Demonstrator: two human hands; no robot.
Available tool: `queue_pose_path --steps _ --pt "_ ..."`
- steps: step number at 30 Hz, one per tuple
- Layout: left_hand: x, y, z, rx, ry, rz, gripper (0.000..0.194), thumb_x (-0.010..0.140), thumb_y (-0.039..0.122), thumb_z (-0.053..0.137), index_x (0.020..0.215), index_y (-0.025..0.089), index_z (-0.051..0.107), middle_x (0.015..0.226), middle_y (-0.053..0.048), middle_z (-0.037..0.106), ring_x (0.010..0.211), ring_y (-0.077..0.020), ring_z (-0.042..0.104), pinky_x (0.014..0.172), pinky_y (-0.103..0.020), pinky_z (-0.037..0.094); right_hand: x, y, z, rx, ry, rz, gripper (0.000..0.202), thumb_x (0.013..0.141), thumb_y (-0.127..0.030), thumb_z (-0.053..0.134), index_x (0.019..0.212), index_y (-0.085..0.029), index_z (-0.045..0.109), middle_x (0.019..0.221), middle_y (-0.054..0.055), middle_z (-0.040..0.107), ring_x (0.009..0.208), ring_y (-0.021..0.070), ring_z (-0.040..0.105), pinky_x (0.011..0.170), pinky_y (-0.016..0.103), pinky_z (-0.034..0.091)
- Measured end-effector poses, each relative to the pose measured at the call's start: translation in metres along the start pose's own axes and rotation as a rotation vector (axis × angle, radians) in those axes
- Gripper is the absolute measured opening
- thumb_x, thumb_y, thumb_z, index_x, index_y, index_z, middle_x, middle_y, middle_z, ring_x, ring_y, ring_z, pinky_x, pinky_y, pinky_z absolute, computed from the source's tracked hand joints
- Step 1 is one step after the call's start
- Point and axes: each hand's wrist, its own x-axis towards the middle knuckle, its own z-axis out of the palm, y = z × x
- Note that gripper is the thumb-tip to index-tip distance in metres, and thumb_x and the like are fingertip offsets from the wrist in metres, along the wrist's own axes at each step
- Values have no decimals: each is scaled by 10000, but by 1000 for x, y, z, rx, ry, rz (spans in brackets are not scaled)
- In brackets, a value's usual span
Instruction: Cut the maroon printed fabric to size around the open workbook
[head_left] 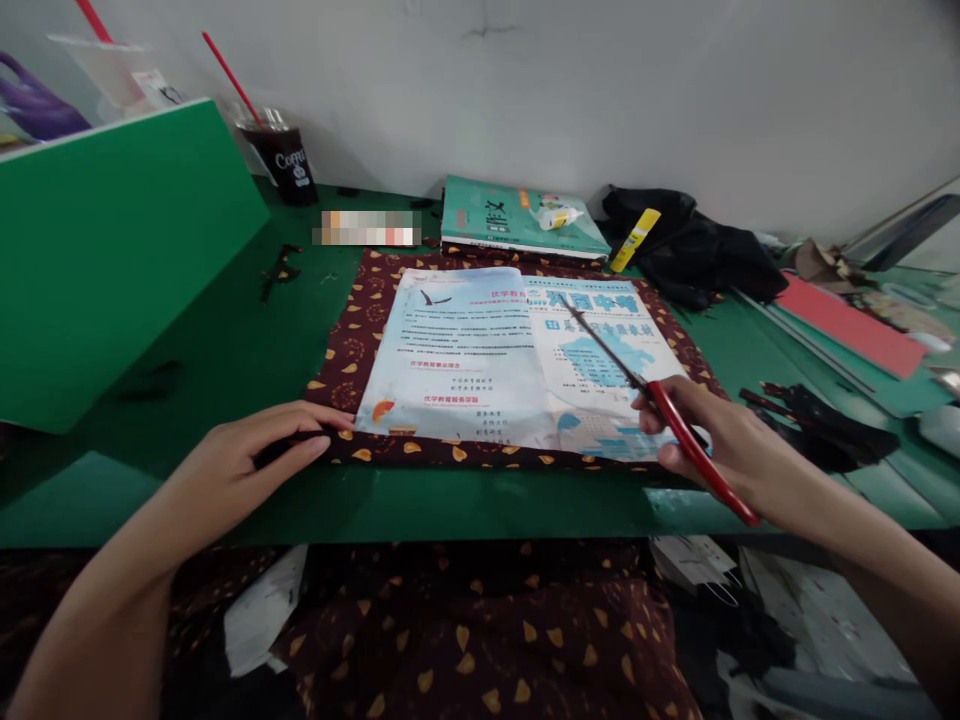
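- At far left, a green board (127, 260) stands tilted on the green tabletop (450, 505); a purple object (41, 100) and a clear cup (105, 75) with a red straw show behind its top edge.
- The left hand reaches in at the near edge, thumb and fingers slightly apart, fingertips touching the near left corner of the patterned cloth (352, 340), just beside the page; nothing is seen in its grasp.
- Farther back, near the wall, is a dark coffee cup (285, 165), also with a red straw.
- To its right lies a small item (367, 228), its surface blurred.
- In the middle, the open book (457, 350) lies flat on the patterned cloth, cloth showing around it.
- Behind it rests a teal book (517, 215) with a small white bottle (559, 216) on top.
- The right hand (739, 440) holds the scissors (697, 455) by their red handles, blades nearly together and angled over the right page; whether they touch it I cannot tell.
- Beyond are a yellow tube (636, 240) and crumpled black material (686, 240).
- Farther right, black scraps (840, 430) lie near a red sheet (851, 325).
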Motion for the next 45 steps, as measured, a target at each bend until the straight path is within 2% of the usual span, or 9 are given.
queue_pose_path --steps 2,5,8,13,21,26,34,45 --pt "0 0 1 -3 4 2 328 901 567 534 1026 316 706 1212 23 704 1170 -226 614 1006 -293 424 2 3 2 -11 -54 5 672 786 -767 567 1136 -193 581 978 108 693 782 262 654 623 344 507" --pt "-1 -1 0 0 -4 19 309 907 556 533 1036 332 703 1217 43 701 1158 -213 618 1002 -279 420 6 0 4 -54 -125 -2 788 686 -858 587 1136 -212 633 929 80 696 745 254 645 607 330 483" --pt "-1 0 -1 4 -11 21 290 919 540 521 1048 349 696 1221 65 696 1158 -202 615 997 -267 417 8 -12 3 -53 -194 -22 757 641 -839 653 1115 -249 659 967 47 715 774 241 661 637 315 481" --pt "-2 1 -1 6 -16 10 279 917 543 525 1050 364 694 1227 78 692 1162 -197 612 997 -259 411 10 -36 1 -100 -304 -44 660 654 -797 688 1057 -275 674 937 14 730 826 254 673 643 322 474" --pt "-2 0 -1 17 -10 25 267 922 530 517 1029 364 697 1205 85 700 1138 -181 626 990 -250 417 16 -44 9 -155 -308 -128 736 638 -861 624 1045 -253 699 997 54 742 839 286 695 633 354 484" --pt "-1 2 -1 17 0 38 285 922 533 510 1037 354 698 1205 71 703 1139 -188 627 987 -265 431 16 -43 11 -158 -298 -155 741 636 -869 614 1040 -254 709 981 52 743 819 271 692 616 341 471" --pt "-1 9 -2 34 -14 -5 344 910 551 502 1030 304 710 1227 7 706 1150 -238 625 1009 -337 453 14 -49 9 -119 -295 -153 664 640 -816 680 1028 -279 725 911 18 754 774 240 688 580 319 439" --pt "-1 6 -2 26 -32 -2 317 912 543 517 1037 316 701 1225 38 701 1164 -217 618 1021 -294 427 10 -50 8 -90 -357 -113 624 646 -795 692 1005 -286 730 878 -5 749 778 232 690 583 300 435"
